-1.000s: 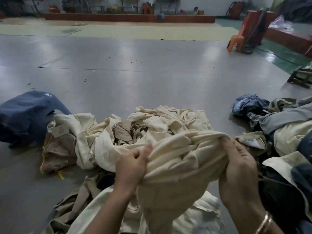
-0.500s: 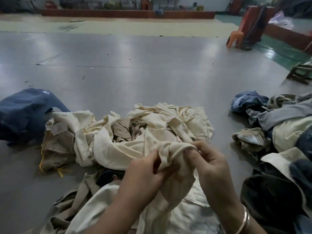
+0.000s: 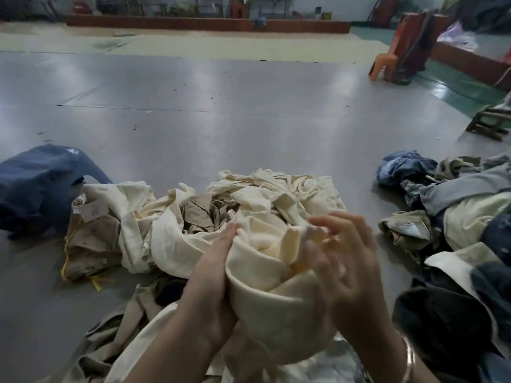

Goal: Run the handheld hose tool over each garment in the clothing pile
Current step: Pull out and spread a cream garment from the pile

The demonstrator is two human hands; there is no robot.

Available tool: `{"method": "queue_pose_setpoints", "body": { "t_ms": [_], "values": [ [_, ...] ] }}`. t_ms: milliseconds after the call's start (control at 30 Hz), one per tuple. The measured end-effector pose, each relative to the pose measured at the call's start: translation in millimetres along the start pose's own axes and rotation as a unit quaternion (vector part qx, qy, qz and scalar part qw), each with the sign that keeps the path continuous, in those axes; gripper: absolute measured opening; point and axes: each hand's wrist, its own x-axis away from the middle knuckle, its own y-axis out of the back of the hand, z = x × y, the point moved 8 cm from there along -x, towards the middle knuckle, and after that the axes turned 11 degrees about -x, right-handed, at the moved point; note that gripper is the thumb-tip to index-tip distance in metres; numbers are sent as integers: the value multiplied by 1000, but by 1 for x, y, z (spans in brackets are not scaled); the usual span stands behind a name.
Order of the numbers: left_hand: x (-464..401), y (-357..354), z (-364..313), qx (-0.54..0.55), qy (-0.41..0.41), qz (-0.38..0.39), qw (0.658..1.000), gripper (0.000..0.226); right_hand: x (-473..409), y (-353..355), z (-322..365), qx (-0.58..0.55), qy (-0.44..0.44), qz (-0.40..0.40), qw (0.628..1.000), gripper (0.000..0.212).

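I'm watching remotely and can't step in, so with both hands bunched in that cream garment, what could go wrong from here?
1. Neither the left hand nor the right hand holds a hose tool, and none is visible, so the bunched cream cotton garment may go untreated.
2. It lies against the cream clothing pile behind it, so treated and untreated pieces could get mixed.

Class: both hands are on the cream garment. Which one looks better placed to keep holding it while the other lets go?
Probably the left hand: it grips the cream garment firmly, while the right hand only pinches a fold.
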Motion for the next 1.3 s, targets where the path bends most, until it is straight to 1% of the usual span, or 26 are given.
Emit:
{"method": "queue_pose_setpoints", "body": {
  "t_ms": [100, 133, 200, 233, 267, 300, 333, 367, 400, 433, 500, 567, 633, 733, 767, 800, 867, 900, 933, 1000, 1033, 1067, 1133, 1200, 1267, 1300],
  "values": [
    [1, -1, 2, 6, 24, 32, 999, 53, 4, -20, -14, 11, -80, 113, 990, 31],
    [0, 4, -5, 14, 17, 27, 999, 49, 1, -16, -20, -35, -117, 103, 987, 28],
    [-5, 27, -25, -26, -34, -53, 998, 44, -8, 15, -33, -137, -162, -23, 977, 21],
    [-6, 41, -36, -93, -69, -118, 986, 40, -12, 34, -39, -179, -174, -94, 964, 21],
    [-4, 55, -49, -185, -114, -196, 956, 32, -13, 47, -44, -213, -181, -141, 950, 22],
    [3, 60, -63, -304, -172, -273, 897, 23, -13, 52, -48, -236, -182, -160, 941, 24],
    [13, 54, -76, -416, -252, -319, 813, 18, -13, 50, -47, -247, -181, -153, 940, 24],
    [24, 35, -84, -494, -358, -318, 726, 17, -11, 42, -45, -250, -177, -128, 943, 23],
    [32, 9, -81, -536, -447, -266, 665, 17, -9, 31, -42, -250, -172, -97, 948, 22],
    [35, -12, -71, -566, -497, -197, 627, 20, -7, 21, -38, -246, -166, -68, 953, 21],
    [28, -35, -45, -624, -484, -116, 602, 27, -7, 10, -32, -244, -152, -38, 957, 18],
    [14, -30, -34, -675, -400, -138, 604, 33, -10, 14, -30, -248, -136, -43, 958, 18],
    [2, -18, -28, -735, -326, -160, 573, 39, -13, 22, -30, -262, -128, -53, 955, 21],
    [-8, -13, -9, -791, -254, -88, 549, 53, -12, 20, -30, -275, -139, -45, 950, 21],
    [-8, -15, -2, -797, -245, -51, 550, 48, -12, 24, -33, -283, -146, -73, 945, 22],
    [-7, -17, 2, -778, -243, -13, 579, 41, -12, 33, -39, -300, -158, -119, 933, 25],
    [1, -17, -15, -640, -276, -5, 717, 34, -16, 51, -57, -369, -181, -180, 894, 26],
    [5, -10, -32, -533, -300, -39, 791, 32, -19, 49, -67, -394, -205, -155, 882, 38],
    [10, 1, -49, -418, -318, -70, 848, 29, -20, 37, -77, -394, -245, -90, 881, 63],
    [13, 10, -63, -242, -319, -57, 915, 24, -1, -1, -102, -233, -347, 94, 903, 118],
    [13, 10, -65, -184, -315, -31, 931, 21, 20, -25, -114, -122, -356, 208, 903, 137],
    [11, 12, -68, -148, -315, -14, 938, 18, 47, -49, -128, -31, -349, 308, 885, 144],
    [4, 23, -74, -162, -343, -31, 925, 16, 117, -81, -163, 99, -390, 430, 809, 140],
    [-10, 42, -75, -255, -365, -78, 892, 22, 181, -84, -202, 202, -464, 459, 730, 116],
    [-40, 77, -55, -343, -318, -125, 875, 42, 209, -85, -219, 272, -432, 465, 724, 64],
    [-57, 104, -35, -397, -251, -178, 865, 52, 209, -85, -221, 297, -395, 470, 731, 47]
  ]
}}
